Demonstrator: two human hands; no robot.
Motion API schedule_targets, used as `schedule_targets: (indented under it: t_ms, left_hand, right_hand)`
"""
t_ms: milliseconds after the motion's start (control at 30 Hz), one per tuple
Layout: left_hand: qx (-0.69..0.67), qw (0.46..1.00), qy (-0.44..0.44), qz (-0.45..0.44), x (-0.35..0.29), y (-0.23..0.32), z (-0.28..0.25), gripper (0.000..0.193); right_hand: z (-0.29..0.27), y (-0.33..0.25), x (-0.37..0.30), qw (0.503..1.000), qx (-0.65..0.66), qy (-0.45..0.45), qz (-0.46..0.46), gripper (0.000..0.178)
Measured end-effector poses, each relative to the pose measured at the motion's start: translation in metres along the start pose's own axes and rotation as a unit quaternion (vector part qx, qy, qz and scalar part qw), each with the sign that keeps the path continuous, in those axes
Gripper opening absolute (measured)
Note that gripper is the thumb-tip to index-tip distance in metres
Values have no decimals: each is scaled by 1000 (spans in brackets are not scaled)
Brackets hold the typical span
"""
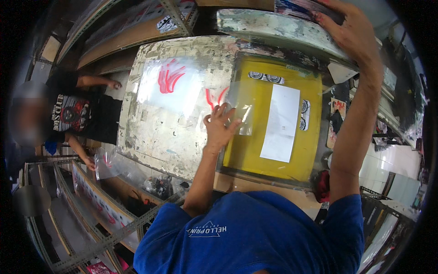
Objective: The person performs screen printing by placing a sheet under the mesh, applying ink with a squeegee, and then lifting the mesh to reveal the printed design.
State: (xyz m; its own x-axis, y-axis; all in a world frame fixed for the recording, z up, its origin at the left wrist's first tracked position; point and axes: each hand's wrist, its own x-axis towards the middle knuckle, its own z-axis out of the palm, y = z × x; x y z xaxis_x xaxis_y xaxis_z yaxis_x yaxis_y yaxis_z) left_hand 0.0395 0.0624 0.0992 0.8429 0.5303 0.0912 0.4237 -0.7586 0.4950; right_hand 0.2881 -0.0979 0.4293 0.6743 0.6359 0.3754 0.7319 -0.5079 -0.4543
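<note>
My left hand (220,125) has its fingers spread over a clear plastic sheet (242,109) with red brush-like strokes. That sheet overlaps the left edge of a yellow printing screen (251,150). Another clear sheet with red strokes (171,80) lies farther left on the paint-worn table (150,137). On the screen rest a blank white strip of paper (281,123) and black-and-white round designs (266,77). My right hand (353,34) reaches up to the far right, its thumb and fingers around the end of a dark, paint-stained board (308,10), partly cut off by the picture's edge.
A pale, stained ledge (269,25) runs behind the table. At the left a person in black (86,116) stands with a clear sheet (106,165) in one hand. Metal racks (68,201) with slanted boards fill the lower left. More shelving (392,214) stands at the right.
</note>
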Motion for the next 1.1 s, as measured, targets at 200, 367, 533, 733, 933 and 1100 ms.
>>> schedule_targets:
  t_ms: [200, 367, 533, 733, 933, 1100]
  left_hand:
    - [45, 987, -74, 138, 0, 26, 81, 62]
    - [10, 977, -104, 184, 21, 63, 100, 63]
    - [13, 978, -72, 194, 25, 80, 114, 63]
    - [34, 977, -41, 207, 30, 78, 125, 66]
    - [50, 977, -69, 194, 30, 82, 123, 67]
    - [45, 980, -12, 192, 36, 89, 105, 67]
  right_hand:
    - [10, 9, 4, 999, -32, 38, -21, 35]
    - [12, 33, 14, 999, -19, 30, -34, 37]
    - [10, 35, 17, 999, -34, 4, -24, 39]
    - [9, 30, 13, 999, -44, 4, -28, 40]
    - [13, 36, 16, 999, -32, -6, -14, 40]
    - [5, 18, 3, 999, -9, -48, 2, 39]
